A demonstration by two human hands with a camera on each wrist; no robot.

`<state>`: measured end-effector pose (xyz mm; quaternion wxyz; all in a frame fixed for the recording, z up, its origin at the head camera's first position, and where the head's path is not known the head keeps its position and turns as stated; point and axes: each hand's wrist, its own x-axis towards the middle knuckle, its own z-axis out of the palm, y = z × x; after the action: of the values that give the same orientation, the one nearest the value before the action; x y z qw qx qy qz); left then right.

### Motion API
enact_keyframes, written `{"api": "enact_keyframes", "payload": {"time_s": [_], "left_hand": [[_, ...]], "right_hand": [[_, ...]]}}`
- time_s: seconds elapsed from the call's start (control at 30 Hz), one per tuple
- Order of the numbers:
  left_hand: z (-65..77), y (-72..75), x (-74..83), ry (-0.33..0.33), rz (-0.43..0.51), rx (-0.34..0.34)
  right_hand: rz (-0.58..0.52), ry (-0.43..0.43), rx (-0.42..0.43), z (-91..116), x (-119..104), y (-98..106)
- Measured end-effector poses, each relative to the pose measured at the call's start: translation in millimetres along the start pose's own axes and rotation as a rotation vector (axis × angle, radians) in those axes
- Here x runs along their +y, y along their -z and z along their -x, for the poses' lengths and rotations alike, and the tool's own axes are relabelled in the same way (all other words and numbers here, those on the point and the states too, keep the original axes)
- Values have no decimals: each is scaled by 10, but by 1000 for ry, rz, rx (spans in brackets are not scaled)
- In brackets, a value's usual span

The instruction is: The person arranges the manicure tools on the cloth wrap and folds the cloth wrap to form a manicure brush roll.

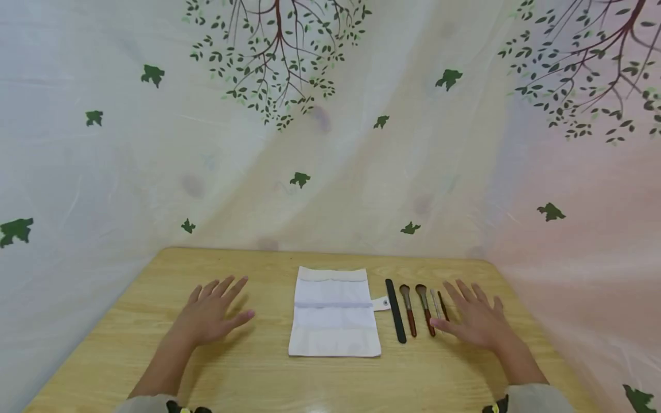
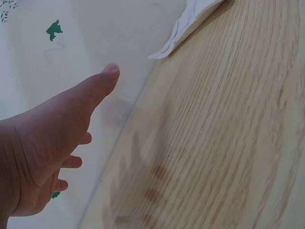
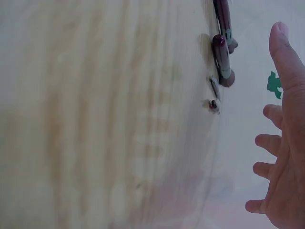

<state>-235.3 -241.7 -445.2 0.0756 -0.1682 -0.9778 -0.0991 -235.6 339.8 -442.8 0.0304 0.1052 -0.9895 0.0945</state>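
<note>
In the head view a white fabric pouch (image 1: 337, 332) lies spread flat mid-table, its snap strap (image 1: 381, 303) pointing right. Beside it lie a flat black stick like a nail file (image 1: 396, 312), two brushes with reddish handles (image 1: 409, 312) (image 1: 426, 310), a thin silvery tool (image 1: 435, 303) and a thin dark tool (image 1: 442, 304). My left hand (image 1: 209, 315) hovers left of the pouch, fingers spread, holding nothing. Over the right end of the tool row is my right hand (image 1: 475, 318), fingers spread and holding nothing; it partly hides the thin tools' lower ends.
The wooden table (image 1: 248, 378) has its far edge against a pale curtain (image 1: 341, 189) printed with branches and green leaves. More curtain hangs along both sides of the table.
</note>
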Motion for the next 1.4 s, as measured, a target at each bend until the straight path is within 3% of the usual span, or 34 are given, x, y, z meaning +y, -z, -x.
{"api": "enact_keyframes", "payload": {"time_s": [0.37, 0.93, 1.2, 1.4], "left_hand": [[-281, -114, 214, -104, 59, 2], [-742, -300, 592, -209, 120, -120], [-906, -394, 692, -230, 327, -158], [-969, -531, 631, -320, 458, -146]], "right_hand": [[19, 77, 24, -223, -219, 9], [16, 206, -70, -673, -537, -69], [8, 204, -115, -846, -547, -195], [-46, 197, -145, -914, -554, -244]]}}
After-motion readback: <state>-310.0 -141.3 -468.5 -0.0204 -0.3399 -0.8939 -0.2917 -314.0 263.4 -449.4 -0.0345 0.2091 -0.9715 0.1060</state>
